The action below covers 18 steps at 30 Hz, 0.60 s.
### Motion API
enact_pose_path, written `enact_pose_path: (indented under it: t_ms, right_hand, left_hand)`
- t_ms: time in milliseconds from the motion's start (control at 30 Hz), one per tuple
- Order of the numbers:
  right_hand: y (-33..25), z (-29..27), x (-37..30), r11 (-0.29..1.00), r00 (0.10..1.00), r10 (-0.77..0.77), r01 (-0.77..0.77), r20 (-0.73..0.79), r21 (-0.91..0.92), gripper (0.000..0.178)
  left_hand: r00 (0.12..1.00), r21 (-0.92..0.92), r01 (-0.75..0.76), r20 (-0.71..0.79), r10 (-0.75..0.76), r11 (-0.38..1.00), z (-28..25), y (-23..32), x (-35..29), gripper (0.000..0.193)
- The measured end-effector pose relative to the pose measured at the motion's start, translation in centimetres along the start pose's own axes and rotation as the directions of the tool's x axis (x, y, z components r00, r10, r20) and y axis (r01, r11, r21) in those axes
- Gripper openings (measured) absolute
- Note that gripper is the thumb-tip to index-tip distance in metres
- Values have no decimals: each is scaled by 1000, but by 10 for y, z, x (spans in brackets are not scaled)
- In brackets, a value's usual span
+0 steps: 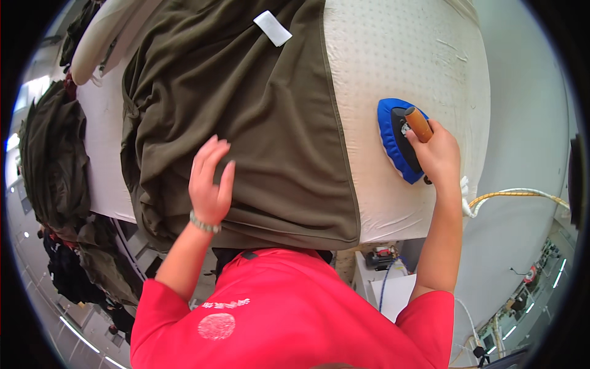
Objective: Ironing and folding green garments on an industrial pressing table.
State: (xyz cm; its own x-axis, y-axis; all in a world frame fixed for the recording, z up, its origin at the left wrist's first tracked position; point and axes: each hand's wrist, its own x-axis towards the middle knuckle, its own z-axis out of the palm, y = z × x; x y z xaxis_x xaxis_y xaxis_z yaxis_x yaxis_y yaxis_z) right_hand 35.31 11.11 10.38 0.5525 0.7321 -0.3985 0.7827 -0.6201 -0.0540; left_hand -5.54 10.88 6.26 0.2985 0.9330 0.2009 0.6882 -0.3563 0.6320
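Taking the middle of the view as the centre of the clock, the iron (397, 138) is at 2 o'clock, over the bare pale pressing table (393, 67) and apart from the near straight edge of the olive-brown garment (289, 141). A bright blue cover, gathered into small puckers, wraps the iron's rim around a dark top plate; a smooth orange-brown cylindrical handle stands above it, and its long axis runs roughly from 11 to 5 o'clock. The right hand (437, 154) is closed around that handle, its forearm coming up from 4 o'clock. The garment spreads mostly between 8 and 12 o'clock, matte and plain; soft diagonal ridges cross its middle, while the side toward 9 o'clock is bunched into deep, tight folds. Its edge facing the iron is neat and finished, running from 12 o'clock down to between 4 and 5. A blank-looking white rectangular piece (272, 29) lies on the cloth at 12 o'clock. At 9 o'clock the left hand (209, 184) is over the garment, fingers loosely bent and slightly parted, thumb set apart, holding nothing; whether it touches the fabric, I cannot tell. Farther out at 9 o'clock hangs a dark heap of clothes (56, 157), and a white-and-yellow hose (519, 192) curves away at 3 o'clock.
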Motion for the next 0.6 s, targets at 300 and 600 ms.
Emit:
enact_pose_path:
  t_ms: [300, 600]
  right_hand:
    - [-103, 9, 31, 922, 923, -382, 384, -41, 55, 41]
    - [-173, -10, 138, 899, 889, -438, 430, -131, -86, 39]
  left_hand:
    - [987, -171, 159, 66, -149, 972, -27, 41, -89, 19]
    - [939, -155, 334, -24, -342, 930, -39, 27, -123, 18]
